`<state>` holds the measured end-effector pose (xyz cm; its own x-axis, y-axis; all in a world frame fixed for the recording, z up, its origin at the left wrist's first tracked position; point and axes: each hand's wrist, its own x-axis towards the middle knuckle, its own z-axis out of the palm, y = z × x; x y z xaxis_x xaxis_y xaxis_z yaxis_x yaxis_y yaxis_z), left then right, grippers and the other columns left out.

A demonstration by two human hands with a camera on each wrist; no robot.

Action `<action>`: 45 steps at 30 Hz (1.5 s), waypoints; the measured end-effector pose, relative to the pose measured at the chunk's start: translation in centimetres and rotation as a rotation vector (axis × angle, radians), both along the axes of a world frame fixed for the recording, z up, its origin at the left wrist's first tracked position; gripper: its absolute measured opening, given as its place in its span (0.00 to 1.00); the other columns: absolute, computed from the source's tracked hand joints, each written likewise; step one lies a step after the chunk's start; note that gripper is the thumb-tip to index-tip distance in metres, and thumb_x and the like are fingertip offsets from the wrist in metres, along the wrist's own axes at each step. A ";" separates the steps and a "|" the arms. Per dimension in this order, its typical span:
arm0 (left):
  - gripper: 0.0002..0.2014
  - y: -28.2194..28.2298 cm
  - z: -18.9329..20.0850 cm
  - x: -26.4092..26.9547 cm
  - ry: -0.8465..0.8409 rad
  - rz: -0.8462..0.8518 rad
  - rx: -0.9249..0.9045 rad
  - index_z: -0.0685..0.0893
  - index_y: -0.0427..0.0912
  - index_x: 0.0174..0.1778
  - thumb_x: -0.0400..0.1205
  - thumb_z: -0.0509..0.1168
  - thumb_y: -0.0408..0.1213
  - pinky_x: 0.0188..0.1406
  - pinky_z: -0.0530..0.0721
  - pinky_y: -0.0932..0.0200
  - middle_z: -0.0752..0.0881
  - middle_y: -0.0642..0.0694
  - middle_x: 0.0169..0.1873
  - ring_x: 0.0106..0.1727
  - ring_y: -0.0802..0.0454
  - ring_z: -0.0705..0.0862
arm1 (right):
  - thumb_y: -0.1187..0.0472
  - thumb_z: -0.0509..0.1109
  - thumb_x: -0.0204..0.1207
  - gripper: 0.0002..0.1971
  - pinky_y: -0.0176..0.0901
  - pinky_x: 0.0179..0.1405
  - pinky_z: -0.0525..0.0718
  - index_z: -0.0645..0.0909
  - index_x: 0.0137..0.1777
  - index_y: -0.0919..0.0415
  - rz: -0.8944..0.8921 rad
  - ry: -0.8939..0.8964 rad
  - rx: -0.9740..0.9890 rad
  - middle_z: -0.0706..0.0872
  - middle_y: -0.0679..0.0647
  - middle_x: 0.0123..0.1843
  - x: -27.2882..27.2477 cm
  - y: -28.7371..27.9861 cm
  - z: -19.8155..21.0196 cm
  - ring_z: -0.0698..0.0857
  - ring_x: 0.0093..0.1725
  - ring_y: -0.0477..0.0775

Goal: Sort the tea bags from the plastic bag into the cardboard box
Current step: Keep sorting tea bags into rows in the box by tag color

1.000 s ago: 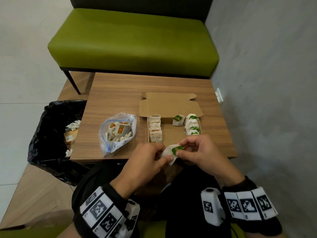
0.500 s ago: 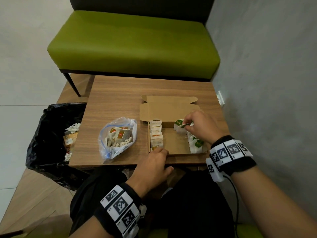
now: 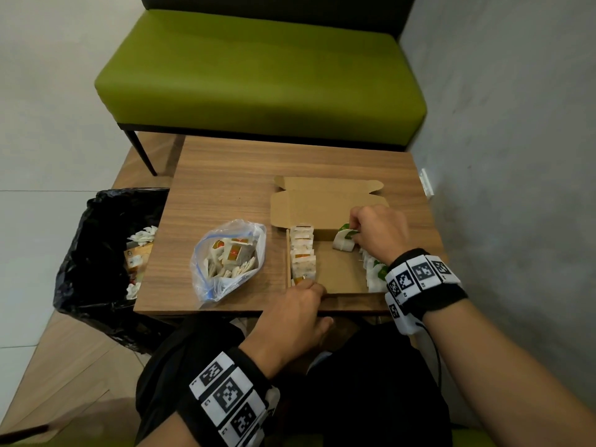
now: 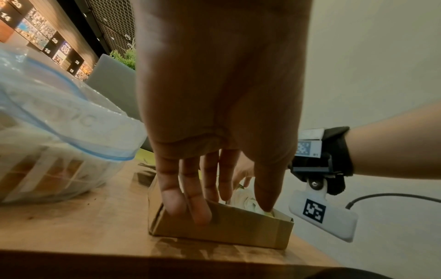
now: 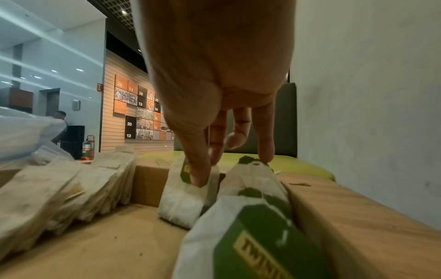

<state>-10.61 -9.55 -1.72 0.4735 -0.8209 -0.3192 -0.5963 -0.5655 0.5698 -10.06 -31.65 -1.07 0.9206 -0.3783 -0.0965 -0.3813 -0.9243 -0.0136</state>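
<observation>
The white paper tea bags with green tags [image 3: 374, 269] stand in a row along the right side of the shallow brown cardboard box [image 3: 338, 279], and a second row of white tea bags with orange tags [image 3: 302, 253] lines its left side. Between the rows the floor of the box is bare, so there looks to be room for more. The right hand [image 3: 377, 233] reaches into the far end of the box and pinches one green-tagged tea bag [image 5: 188, 190] between thumb and forefinger, standing it at the head of the green row; it has not yet let go. The left hand [image 3: 290, 317] rests on the near left corner of the box, its fingers straight over the front wall, steadying it and holding nothing.

The clear zip-top plastic bag [image 3: 225, 259] lies on the wooden table [image 3: 225, 175] just left of the box, and a good heap of orange-tagged tea bags shows inside it. I judge the sorting to be partly done, perhaps about half, with those bags left to move.
</observation>
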 end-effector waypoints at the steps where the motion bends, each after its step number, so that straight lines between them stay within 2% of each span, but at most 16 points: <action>1: 0.21 0.0 0.0 0.1 0.005 -0.003 -0.001 0.77 0.46 0.70 0.82 0.67 0.49 0.63 0.83 0.49 0.79 0.50 0.65 0.63 0.50 0.81 | 0.63 0.74 0.75 0.06 0.43 0.37 0.69 0.84 0.48 0.51 -0.013 -0.020 -0.010 0.88 0.49 0.44 0.0 0.0 -0.1 0.84 0.47 0.53; 8: 0.21 -0.1 -0.1 0.2 0.014 -0.026 0.003 0.77 0.47 0.71 0.83 0.67 0.49 0.63 0.83 0.49 0.79 0.50 0.65 0.64 0.51 0.81 | 0.70 0.73 0.74 0.10 0.45 0.38 0.70 0.85 0.46 0.53 -0.028 -0.031 -0.041 0.86 0.51 0.48 0.1 -0.3 -0.9 0.82 0.50 0.56; 11: 0.22 0.0 -0.2 0.3 0.005 -0.030 0.008 0.77 0.46 0.71 0.83 0.66 0.49 0.64 0.83 0.48 0.79 0.50 0.66 0.64 0.50 0.81 | 0.68 0.73 0.74 0.09 0.48 0.41 0.75 0.86 0.50 0.54 -0.033 -0.028 -0.046 0.85 0.53 0.50 0.0 -0.1 -0.6 0.81 0.55 0.58; 14: 0.22 0.0 -0.3 0.3 0.003 -0.032 0.009 0.77 0.46 0.71 0.83 0.66 0.50 0.64 0.83 0.49 0.78 0.50 0.66 0.64 0.51 0.80 | 0.58 0.74 0.74 0.09 0.48 0.43 0.75 0.84 0.53 0.53 -0.047 -0.067 -0.024 0.82 0.52 0.55 -0.1 0.4 -0.6 0.78 0.60 0.57; 16: 0.22 0.0 -0.3 0.2 0.001 -0.030 0.005 0.77 0.47 0.71 0.82 0.66 0.50 0.63 0.83 0.49 0.78 0.50 0.66 0.64 0.51 0.81 | 0.50 0.73 0.73 0.15 0.47 0.44 0.77 0.81 0.58 0.53 -0.046 -0.072 -0.013 0.79 0.52 0.58 0.0 0.8 -0.9 0.75 0.62 0.56; 19: 0.21 0.0 -0.3 0.2 0.001 -0.027 0.005 0.77 0.46 0.70 0.83 0.66 0.50 0.62 0.83 0.49 0.78 0.50 0.65 0.63 0.51 0.81 | 0.42 0.76 0.69 0.28 0.56 0.54 0.83 0.77 0.64 0.56 -0.046 -0.049 -0.068 0.76 0.56 0.61 0.4 1.5 -1.5 0.73 0.61 0.58; 22: 0.21 0.0 -0.3 0.0 -0.015 -0.025 -0.003 0.78 0.46 0.69 0.82 0.66 0.49 0.62 0.83 0.51 0.79 0.50 0.64 0.62 0.51 0.81 | 0.32 0.76 0.64 0.39 0.65 0.59 0.81 0.74 0.66 0.59 -0.091 -0.040 -0.146 0.75 0.60 0.63 1.1 2.3 -1.8 0.73 0.62 0.62; 25: 0.20 -0.1 -0.1 -0.1 -0.020 -0.021 0.000 0.78 0.45 0.68 0.82 0.66 0.49 0.61 0.83 0.49 0.79 0.50 0.63 0.62 0.50 0.81 | 0.29 0.76 0.60 0.44 0.71 0.62 0.78 0.71 0.66 0.61 -0.123 -0.044 -0.210 0.76 0.62 0.63 1.6 2.9 -1.9 0.74 0.62 0.64; 32: 0.21 0.0 0.1 0.2 -0.012 -0.029 0.016 0.77 0.45 0.70 0.83 0.66 0.48 0.63 0.83 0.48 0.78 0.49 0.66 0.64 0.50 0.81 | 0.36 0.79 0.60 0.41 0.77 0.69 0.71 0.71 0.66 0.60 -0.148 0.001 -0.225 0.75 0.62 0.64 1.6 2.5 -2.3 0.74 0.63 0.63; 38: 0.22 0.3 1.1 0.3 0.004 0.004 -0.017 0.76 0.48 0.73 0.83 0.66 0.49 0.62 0.83 0.53 0.78 0.52 0.68 0.65 0.54 0.80 | 0.35 0.78 0.60 0.42 0.76 0.69 0.72 0.70 0.69 0.59 -0.157 -0.023 -0.162 0.74 0.61 0.66 0.7 2.1 -1.1 0.74 0.65 0.64; 41: 0.20 1.5 3.0 1.3 -0.083 0.139 -0.071 0.77 0.53 0.71 0.83 0.66 0.49 0.62 0.83 0.57 0.80 0.55 0.66 0.64 0.57 0.81 | 0.35 0.76 0.63 0.41 0.72 0.66 0.75 0.70 0.69 0.59 -0.145 -0.083 -0.115 0.74 0.61 0.65 0.2 2.9 0.2 0.73 0.65 0.63; 45: 0.08 4.3 5.2 4.2 -0.385 0.364 -0.176 0.87 0.50 0.54 0.81 0.68 0.44 0.58 0.80 0.50 0.84 0.51 0.55 0.58 0.51 0.81 | 0.41 0.71 0.73 0.24 0.55 0.63 0.77 0.74 0.63 0.54 -0.026 -0.235 0.020 0.73 0.55 0.63 -0.6 5.4 1.9 0.72 0.63 0.57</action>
<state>-6.43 -5.27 3.50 0.7916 -0.6082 0.0595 -0.5640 -0.6897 0.4540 -10.71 -26.22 0.80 0.9089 -0.4020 0.1110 -0.3888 -0.9131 -0.1232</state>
